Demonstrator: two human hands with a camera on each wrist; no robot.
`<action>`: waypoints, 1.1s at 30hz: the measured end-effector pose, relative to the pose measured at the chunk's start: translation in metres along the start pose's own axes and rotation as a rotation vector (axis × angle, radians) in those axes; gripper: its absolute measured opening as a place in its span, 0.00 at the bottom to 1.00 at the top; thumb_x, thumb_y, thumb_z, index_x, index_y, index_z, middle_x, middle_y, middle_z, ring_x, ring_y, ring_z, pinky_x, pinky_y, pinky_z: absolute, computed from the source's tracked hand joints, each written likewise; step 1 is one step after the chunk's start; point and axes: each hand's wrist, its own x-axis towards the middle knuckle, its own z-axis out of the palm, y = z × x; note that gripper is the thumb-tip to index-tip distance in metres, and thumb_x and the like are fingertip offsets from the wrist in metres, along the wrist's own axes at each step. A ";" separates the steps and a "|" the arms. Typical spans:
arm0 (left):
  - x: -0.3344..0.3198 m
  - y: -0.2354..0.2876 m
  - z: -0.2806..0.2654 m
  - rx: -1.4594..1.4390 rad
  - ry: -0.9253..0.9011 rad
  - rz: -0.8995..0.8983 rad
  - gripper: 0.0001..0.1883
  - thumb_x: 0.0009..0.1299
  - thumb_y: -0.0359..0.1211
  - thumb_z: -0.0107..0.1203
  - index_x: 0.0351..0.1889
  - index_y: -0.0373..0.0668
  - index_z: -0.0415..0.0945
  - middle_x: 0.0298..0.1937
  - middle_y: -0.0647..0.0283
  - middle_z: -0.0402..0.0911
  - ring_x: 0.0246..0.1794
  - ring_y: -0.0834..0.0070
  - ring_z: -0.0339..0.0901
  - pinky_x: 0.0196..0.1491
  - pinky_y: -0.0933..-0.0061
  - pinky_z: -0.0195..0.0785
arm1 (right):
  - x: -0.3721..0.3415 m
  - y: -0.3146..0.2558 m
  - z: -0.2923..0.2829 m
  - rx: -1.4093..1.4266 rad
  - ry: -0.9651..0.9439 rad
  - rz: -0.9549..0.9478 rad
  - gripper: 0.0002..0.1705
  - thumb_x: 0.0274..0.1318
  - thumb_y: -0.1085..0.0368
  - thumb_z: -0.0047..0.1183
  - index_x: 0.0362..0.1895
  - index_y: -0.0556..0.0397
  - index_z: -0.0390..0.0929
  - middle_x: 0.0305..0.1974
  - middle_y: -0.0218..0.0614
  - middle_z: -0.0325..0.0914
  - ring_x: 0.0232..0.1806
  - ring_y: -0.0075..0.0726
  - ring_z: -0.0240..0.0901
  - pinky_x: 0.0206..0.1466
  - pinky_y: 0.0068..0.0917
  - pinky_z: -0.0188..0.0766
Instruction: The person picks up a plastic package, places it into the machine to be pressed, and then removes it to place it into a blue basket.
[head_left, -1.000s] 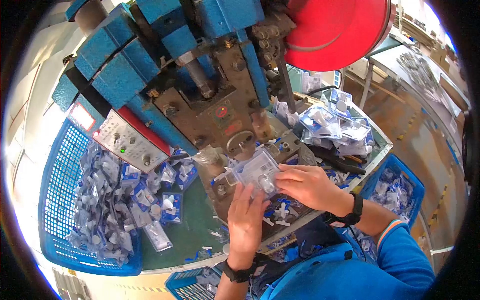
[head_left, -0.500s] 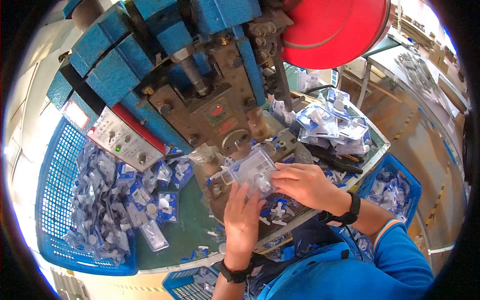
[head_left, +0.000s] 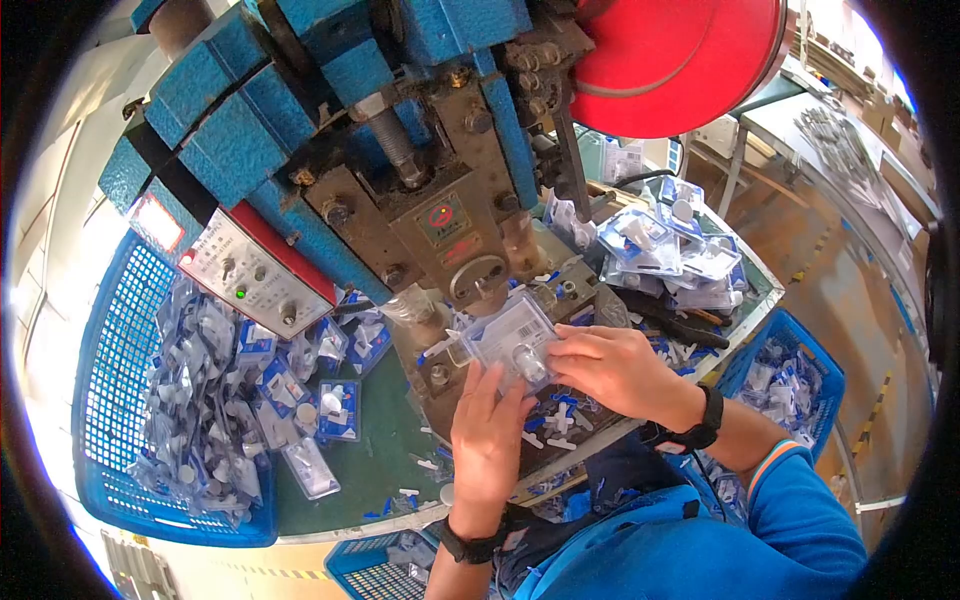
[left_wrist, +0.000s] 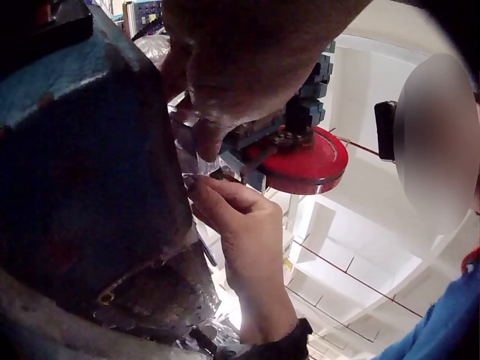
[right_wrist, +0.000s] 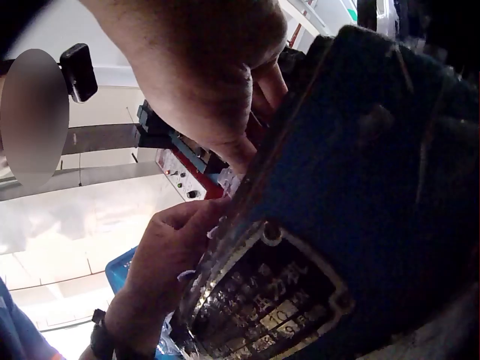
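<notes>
A clear plastic blister pack (head_left: 505,332) with a printed card lies under the ram of a blue press (head_left: 440,225). My left hand (head_left: 487,425) holds its near left edge, fingers pointing up toward the press. At the right edge of the pack, my right hand (head_left: 615,370) pinches with thumb and fingertips. A rounded clear bulge in the pack shows between both hands. In the left wrist view the right hand (left_wrist: 251,232) has thumb and forefinger together at the plastic. The left hand (right_wrist: 169,251) appears in the right wrist view, its fingertips partly hidden behind the press's edge.
A blue basket (head_left: 95,400) heaped with packs stands at the left, beside a control box (head_left: 255,275). More packs (head_left: 660,240) pile up on the right of the table. Small white and blue scraps (head_left: 565,415) litter the press bed. Another basket (head_left: 825,385) sits at lower right.
The whole head view shifts slightly. Both hands keep their hold on the blister pack in nearly the same place under the press.
</notes>
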 end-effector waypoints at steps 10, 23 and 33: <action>0.001 0.007 -0.001 0.002 0.031 -0.046 0.14 0.55 0.24 0.68 0.42 0.39 0.84 0.53 0.50 0.80 0.60 0.48 0.76 0.58 0.56 0.72 | 0.000 0.001 0.000 0.034 0.008 -0.014 0.11 0.48 0.66 0.65 0.36 0.55 0.81 0.43 0.33 0.80 0.49 0.41 0.80 0.45 0.33 0.80; 0.003 0.004 -0.002 -0.007 0.017 -0.044 0.14 0.56 0.25 0.68 0.41 0.39 0.84 0.53 0.51 0.80 0.59 0.48 0.76 0.58 0.57 0.72 | 0.001 0.000 -0.001 0.043 0.018 -0.017 0.13 0.47 0.66 0.65 0.37 0.56 0.80 0.41 0.34 0.80 0.47 0.42 0.80 0.45 0.34 0.80; 0.002 0.003 -0.001 -0.014 0.023 -0.032 0.15 0.55 0.25 0.69 0.41 0.39 0.84 0.53 0.50 0.80 0.59 0.47 0.76 0.58 0.56 0.72 | 0.000 0.001 0.000 0.020 0.005 -0.025 0.12 0.47 0.65 0.65 0.36 0.56 0.81 0.42 0.34 0.81 0.48 0.41 0.80 0.45 0.33 0.80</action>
